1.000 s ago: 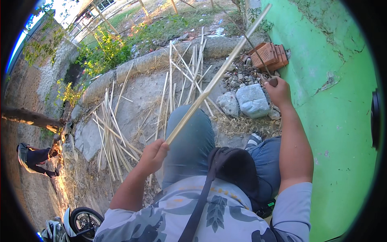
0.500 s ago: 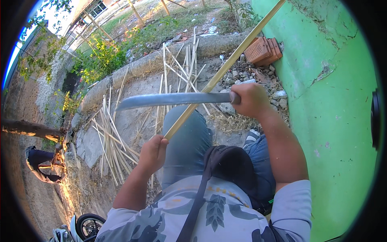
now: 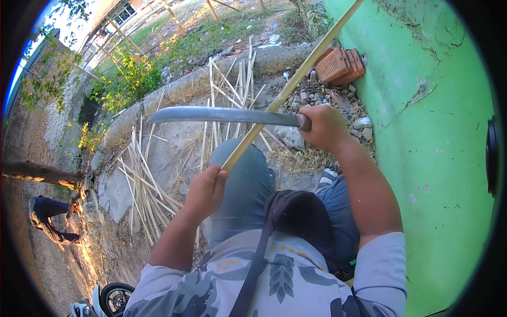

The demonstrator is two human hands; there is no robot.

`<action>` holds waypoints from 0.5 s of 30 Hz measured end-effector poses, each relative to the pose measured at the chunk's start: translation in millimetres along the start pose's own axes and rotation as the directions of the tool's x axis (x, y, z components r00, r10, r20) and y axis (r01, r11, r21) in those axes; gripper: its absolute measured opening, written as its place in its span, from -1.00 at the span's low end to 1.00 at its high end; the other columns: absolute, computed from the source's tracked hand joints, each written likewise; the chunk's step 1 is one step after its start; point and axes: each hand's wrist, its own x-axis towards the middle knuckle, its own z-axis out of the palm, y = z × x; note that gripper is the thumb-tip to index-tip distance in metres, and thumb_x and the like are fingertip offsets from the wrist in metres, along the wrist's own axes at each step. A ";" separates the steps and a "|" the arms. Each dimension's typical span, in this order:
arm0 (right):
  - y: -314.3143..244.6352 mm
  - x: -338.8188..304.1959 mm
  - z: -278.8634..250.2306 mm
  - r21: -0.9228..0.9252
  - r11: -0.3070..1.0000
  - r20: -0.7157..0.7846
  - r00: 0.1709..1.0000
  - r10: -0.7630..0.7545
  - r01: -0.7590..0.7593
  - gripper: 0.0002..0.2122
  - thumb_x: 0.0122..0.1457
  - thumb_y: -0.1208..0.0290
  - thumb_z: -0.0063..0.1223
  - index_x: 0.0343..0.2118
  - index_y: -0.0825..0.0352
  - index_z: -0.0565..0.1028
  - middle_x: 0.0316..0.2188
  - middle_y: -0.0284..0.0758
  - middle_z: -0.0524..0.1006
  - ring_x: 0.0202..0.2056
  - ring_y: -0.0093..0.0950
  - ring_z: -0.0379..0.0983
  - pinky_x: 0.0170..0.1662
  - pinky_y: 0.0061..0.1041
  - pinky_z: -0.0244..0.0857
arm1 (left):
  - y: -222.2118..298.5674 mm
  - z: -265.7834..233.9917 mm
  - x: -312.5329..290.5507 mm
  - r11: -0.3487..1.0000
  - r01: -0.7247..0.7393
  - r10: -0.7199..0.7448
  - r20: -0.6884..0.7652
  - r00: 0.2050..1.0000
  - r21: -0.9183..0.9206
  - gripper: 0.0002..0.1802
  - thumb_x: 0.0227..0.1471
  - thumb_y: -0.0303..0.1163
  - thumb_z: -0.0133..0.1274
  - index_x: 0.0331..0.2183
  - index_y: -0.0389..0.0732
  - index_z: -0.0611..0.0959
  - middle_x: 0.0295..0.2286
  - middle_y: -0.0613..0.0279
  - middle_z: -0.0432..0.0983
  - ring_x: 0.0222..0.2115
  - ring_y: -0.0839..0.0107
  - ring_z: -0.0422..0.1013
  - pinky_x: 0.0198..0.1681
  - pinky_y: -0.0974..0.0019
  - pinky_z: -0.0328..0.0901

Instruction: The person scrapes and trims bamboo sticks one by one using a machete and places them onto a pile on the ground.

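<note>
Bamboo strip [image 3: 288,92], long, pale and straight, held at its lower end and rising up and to the right from the left hand, passing under the blade and on beside the green wall to the top of view. Left hand [image 3: 207,191]: curled into a closed fist around the strip's lower end, knuckles up, positioned just above the person's raised knee in blue-grey trousers [image 3: 243,185]. Left of this hand and well apart: a loose scatter of split bamboo slats [image 3: 142,185] lying on cracked concrete ground [image 3: 113,193]; farther left, a second person [image 3: 50,219] bent low near a dark log [image 3: 37,173]; below the forearm, a motorcycle wheel [image 3: 113,297] at the lower edge. Machete [image 3: 224,115], long grey blade lying roughly level, tip pointing left, crossing over the strip above the left hand. Right hand [image 3: 323,127]: wrapped tight around the machete's handle, fingers folded closed, up and to the right of the left hand. Behind the right hand: small stones and rubble [image 3: 317,95], then a stack of red-brown bricks [image 3: 340,64] against the wall. Below the right forearm: a dark shoulder bag [image 3: 303,222] resting in the lap, strap running down across a patterned grey shirt [image 3: 285,280]. Right of the right hand: green painted wall [image 3: 438,158], chipped near the top.
</note>
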 end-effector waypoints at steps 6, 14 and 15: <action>-2.6 0.8 -4.0 0.015 1.000 0.009 1.000 -0.020 0.020 -0.89 -0.02 0.33 0.17 -0.51 0.22 0.50 -0.59 -0.20 0.53 -0.45 -0.08 0.52 -0.38 -0.10 0.37 | 0.7 10.2 -4.8 0.992 0.014 -0.012 0.013 1.000 -0.127 -0.68 0.32 -0.21 -0.05 -0.31 -0.29 0.57 -0.61 0.29 0.44 -0.58 0.52 0.34 -0.47 0.36 0.26; -9.0 0.3 0.5 0.011 0.999 -0.029 0.999 -0.040 0.041 -0.90 0.00 0.36 0.14 -0.51 0.25 0.50 -0.59 -0.16 0.52 -0.47 -0.07 0.51 -0.40 -0.11 0.36 | 0.1 12.4 -5.5 0.981 0.030 -0.023 0.039 0.999 -0.192 -0.67 0.32 -0.20 -0.05 -0.32 -0.29 0.56 -0.60 0.33 0.42 -0.58 0.57 0.31 -0.47 0.40 0.25; -4.4 0.8 -0.9 0.039 0.999 -0.050 0.999 0.002 0.000 -0.90 0.00 0.39 0.14 -0.52 0.28 0.49 -0.60 -0.14 0.50 -0.47 -0.05 0.50 -0.42 -0.11 0.33 | 2.2 11.3 -2.5 0.981 0.042 -0.037 0.033 0.999 -0.187 -0.68 0.33 -0.20 -0.05 -0.32 -0.29 0.56 -0.60 0.34 0.42 -0.58 0.58 0.30 -0.48 0.40 0.24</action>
